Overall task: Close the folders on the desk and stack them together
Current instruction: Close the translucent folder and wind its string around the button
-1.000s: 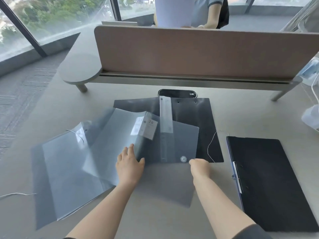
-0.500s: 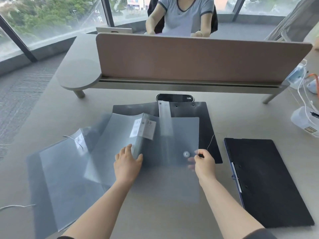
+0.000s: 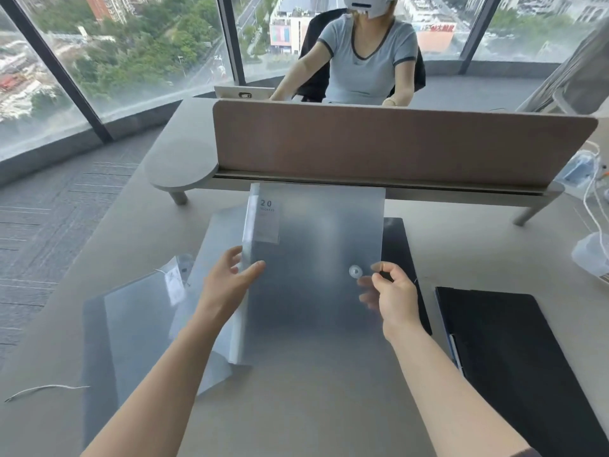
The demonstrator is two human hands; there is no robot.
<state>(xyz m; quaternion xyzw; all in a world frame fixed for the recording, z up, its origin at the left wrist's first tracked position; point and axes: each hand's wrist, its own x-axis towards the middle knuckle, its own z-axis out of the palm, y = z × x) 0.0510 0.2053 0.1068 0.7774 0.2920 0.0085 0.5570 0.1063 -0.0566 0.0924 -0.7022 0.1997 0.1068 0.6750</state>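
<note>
The clear folder (image 3: pixel 316 258) has come up off the desk (image 3: pixel 461 245) and now stands tilted between both hands. The left hand (image 3: pixel 227 285) grips its spine and the right hand (image 3: pixel 392 295) pinches its free edge. It looks shut. The grey folder (image 3: pixel 131 324) still lies open; nothing is stacked yet.

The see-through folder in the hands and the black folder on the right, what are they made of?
The see-through folder looks like thin frosted plastic: fingers show blurrily through it. The black folder seems matte plastic or coated board; it's opaque, barely shiny.
</note>
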